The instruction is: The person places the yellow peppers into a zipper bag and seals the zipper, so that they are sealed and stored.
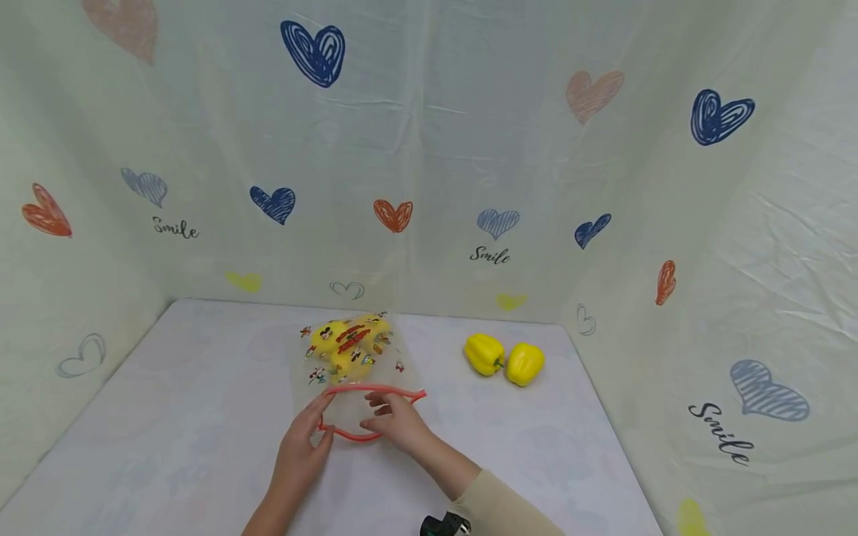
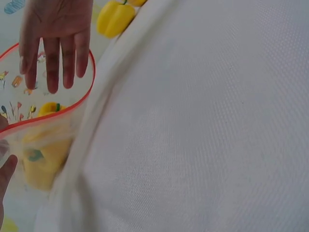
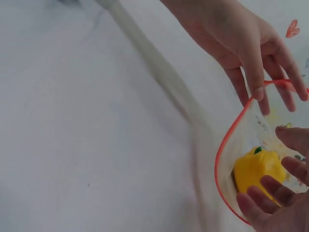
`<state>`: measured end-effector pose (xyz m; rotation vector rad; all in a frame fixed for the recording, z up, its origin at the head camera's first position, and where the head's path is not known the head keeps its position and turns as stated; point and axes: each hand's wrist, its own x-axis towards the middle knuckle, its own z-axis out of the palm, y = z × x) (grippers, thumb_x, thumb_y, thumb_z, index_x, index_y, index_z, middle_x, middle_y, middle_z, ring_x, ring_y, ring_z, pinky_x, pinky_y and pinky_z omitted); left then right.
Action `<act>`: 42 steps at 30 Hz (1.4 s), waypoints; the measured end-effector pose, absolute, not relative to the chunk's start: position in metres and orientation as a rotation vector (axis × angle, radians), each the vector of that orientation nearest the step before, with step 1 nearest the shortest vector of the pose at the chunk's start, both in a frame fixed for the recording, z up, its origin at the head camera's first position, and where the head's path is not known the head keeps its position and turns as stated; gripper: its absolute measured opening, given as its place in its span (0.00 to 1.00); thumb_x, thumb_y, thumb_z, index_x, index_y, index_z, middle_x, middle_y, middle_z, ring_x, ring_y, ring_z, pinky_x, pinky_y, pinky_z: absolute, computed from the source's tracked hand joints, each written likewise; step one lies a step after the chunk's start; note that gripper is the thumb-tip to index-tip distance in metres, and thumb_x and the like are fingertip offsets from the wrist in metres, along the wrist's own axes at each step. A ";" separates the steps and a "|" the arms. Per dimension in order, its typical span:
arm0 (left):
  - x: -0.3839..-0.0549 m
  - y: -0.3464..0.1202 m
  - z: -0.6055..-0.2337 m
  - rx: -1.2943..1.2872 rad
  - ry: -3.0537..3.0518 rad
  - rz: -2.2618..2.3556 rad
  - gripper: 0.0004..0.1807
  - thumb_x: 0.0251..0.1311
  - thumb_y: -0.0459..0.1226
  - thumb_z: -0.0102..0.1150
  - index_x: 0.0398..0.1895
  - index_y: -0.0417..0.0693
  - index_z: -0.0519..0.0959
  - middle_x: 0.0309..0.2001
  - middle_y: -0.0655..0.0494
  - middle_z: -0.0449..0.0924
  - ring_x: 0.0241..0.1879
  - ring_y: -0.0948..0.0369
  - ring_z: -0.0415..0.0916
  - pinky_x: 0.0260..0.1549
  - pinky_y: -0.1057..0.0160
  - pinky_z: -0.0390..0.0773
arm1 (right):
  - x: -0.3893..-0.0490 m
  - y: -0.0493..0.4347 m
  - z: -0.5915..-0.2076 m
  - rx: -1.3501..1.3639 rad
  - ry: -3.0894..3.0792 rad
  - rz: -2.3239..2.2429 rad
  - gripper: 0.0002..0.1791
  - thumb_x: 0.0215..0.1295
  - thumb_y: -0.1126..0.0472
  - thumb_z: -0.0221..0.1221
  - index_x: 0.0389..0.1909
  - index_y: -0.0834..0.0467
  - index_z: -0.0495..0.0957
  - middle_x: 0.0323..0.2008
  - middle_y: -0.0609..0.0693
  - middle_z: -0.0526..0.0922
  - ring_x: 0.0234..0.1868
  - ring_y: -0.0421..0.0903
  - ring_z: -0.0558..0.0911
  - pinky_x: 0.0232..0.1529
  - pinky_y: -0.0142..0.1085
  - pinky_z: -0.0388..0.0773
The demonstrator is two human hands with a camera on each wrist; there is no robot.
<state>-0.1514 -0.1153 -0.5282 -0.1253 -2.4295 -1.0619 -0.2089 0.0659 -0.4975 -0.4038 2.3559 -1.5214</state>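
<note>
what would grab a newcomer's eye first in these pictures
Probably the red-rimmed clear bag on the table, with bright yellow peppers inside and the left hand and right hand at its mouth. Next might come the two loose yellow peppers on the table, right of the bag in the head view. Behind everything, the pale curtain stands out with its colorful hearts.

The right arm (image 1: 447,463) wears a plain beige sleeve (image 1: 504,510), a black device (image 1: 442,525) beside it.
</note>
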 end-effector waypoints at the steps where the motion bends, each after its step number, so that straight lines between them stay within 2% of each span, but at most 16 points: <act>1: -0.151 -0.116 -0.528 -0.125 -2.430 -1.070 0.35 0.46 0.20 0.68 0.63 0.40 0.74 0.62 0.43 0.74 0.59 0.44 0.72 0.53 0.42 0.74 | -0.208 0.069 -0.497 -0.424 2.346 -1.522 0.22 0.58 0.63 0.67 0.54 0.64 0.77 0.50 0.56 0.80 0.49 0.50 0.79 0.44 0.37 0.79; 3: -0.152 -0.118 -0.527 -0.124 -2.438 -1.067 0.35 0.47 0.21 0.68 0.63 0.41 0.73 0.63 0.44 0.73 0.60 0.45 0.71 0.54 0.43 0.73 | -0.206 0.076 -0.496 -0.458 2.326 -1.517 0.21 0.59 0.64 0.66 0.53 0.64 0.77 0.49 0.56 0.80 0.48 0.49 0.79 0.44 0.36 0.78; 5: -0.152 -0.120 -0.527 -0.122 -2.435 -1.065 0.36 0.46 0.21 0.68 0.63 0.42 0.73 0.64 0.46 0.73 0.61 0.46 0.70 0.56 0.48 0.72 | -0.204 0.083 -0.495 -0.485 2.312 -1.510 0.19 0.60 0.64 0.65 0.52 0.64 0.78 0.48 0.56 0.81 0.46 0.48 0.79 0.43 0.35 0.78; 8: -0.154 -0.124 -0.527 -0.136 -2.410 -1.070 0.36 0.45 0.20 0.68 0.62 0.42 0.74 0.64 0.47 0.72 0.62 0.48 0.69 0.61 0.70 0.65 | -0.200 0.092 -0.492 -0.507 2.298 -1.520 0.18 0.61 0.65 0.65 0.52 0.64 0.79 0.46 0.57 0.82 0.44 0.47 0.80 0.42 0.33 0.77; 11: -0.155 -0.126 -0.529 -0.149 -2.383 -1.090 0.37 0.43 0.18 0.68 0.62 0.42 0.74 0.64 0.48 0.72 0.62 0.49 0.69 0.57 0.86 0.50 | -0.195 0.102 -0.484 -0.515 2.305 -1.555 0.17 0.61 0.65 0.65 0.51 0.64 0.79 0.43 0.56 0.83 0.41 0.46 0.81 0.40 0.32 0.77; 17: -0.153 -0.127 -0.530 -0.120 -2.397 -1.090 0.35 0.45 0.19 0.67 0.62 0.40 0.74 0.62 0.46 0.73 0.60 0.48 0.70 0.54 0.90 0.47 | -0.197 0.125 -0.487 -0.477 2.356 -1.594 0.17 0.61 0.67 0.64 0.51 0.64 0.79 0.42 0.57 0.84 0.41 0.48 0.81 0.41 0.33 0.77; 19: -0.153 -0.127 -0.529 -0.106 -2.407 -1.080 0.35 0.45 0.19 0.67 0.62 0.41 0.74 0.62 0.46 0.74 0.59 0.48 0.71 0.54 0.90 0.48 | -0.201 0.132 -0.493 -0.460 2.374 -1.596 0.17 0.61 0.67 0.64 0.52 0.63 0.79 0.42 0.56 0.83 0.41 0.47 0.80 0.42 0.33 0.78; 21: -0.152 -0.126 -0.529 -0.095 -2.418 -1.062 0.35 0.46 0.20 0.67 0.62 0.41 0.74 0.61 0.47 0.74 0.58 0.50 0.72 0.57 0.83 0.59 | -0.201 0.140 -0.491 -0.446 2.392 -1.589 0.17 0.61 0.66 0.65 0.52 0.63 0.78 0.42 0.56 0.83 0.41 0.47 0.80 0.43 0.33 0.78; 24: -0.152 -0.126 -0.528 -0.071 -2.437 -1.052 0.34 0.46 0.20 0.67 0.62 0.41 0.74 0.61 0.47 0.75 0.56 0.50 0.73 0.56 0.62 0.72 | -0.204 0.152 -0.489 -0.421 2.432 -1.552 0.18 0.62 0.64 0.65 0.52 0.63 0.78 0.42 0.54 0.83 0.42 0.47 0.80 0.44 0.34 0.78; 26: -0.152 -0.125 -0.528 -0.060 -2.446 -1.062 0.34 0.47 0.21 0.67 0.62 0.41 0.74 0.61 0.46 0.75 0.57 0.50 0.73 0.52 0.49 0.73 | -0.208 0.162 -0.488 -0.400 2.453 -1.535 0.18 0.62 0.63 0.65 0.52 0.64 0.78 0.42 0.53 0.83 0.42 0.48 0.80 0.43 0.36 0.79; 29: -0.152 -0.125 -0.527 -0.052 -2.456 -1.084 0.34 0.48 0.21 0.66 0.62 0.41 0.73 0.61 0.45 0.74 0.56 0.49 0.73 0.51 0.45 0.74 | -0.214 0.176 -0.490 -0.369 2.493 -1.518 0.19 0.62 0.63 0.65 0.53 0.65 0.77 0.42 0.53 0.82 0.42 0.48 0.79 0.41 0.36 0.79; 36: -0.152 -0.124 -0.526 -0.059 -2.453 -1.071 0.35 0.47 0.20 0.67 0.63 0.40 0.73 0.61 0.45 0.74 0.52 0.50 0.76 0.49 0.45 0.76 | -0.226 0.208 -0.498 -0.264 2.600 -1.511 0.20 0.61 0.65 0.65 0.53 0.68 0.77 0.42 0.55 0.82 0.42 0.48 0.79 0.40 0.36 0.80; 42: -0.152 -0.124 -0.526 -0.045 -2.458 -1.098 0.35 0.48 0.20 0.66 0.63 0.40 0.72 0.61 0.43 0.74 0.51 0.48 0.76 0.49 0.44 0.77 | -0.233 0.230 -0.502 -0.064 2.684 -1.494 0.21 0.58 0.65 0.67 0.52 0.66 0.78 0.44 0.53 0.82 0.45 0.51 0.78 0.43 0.41 0.80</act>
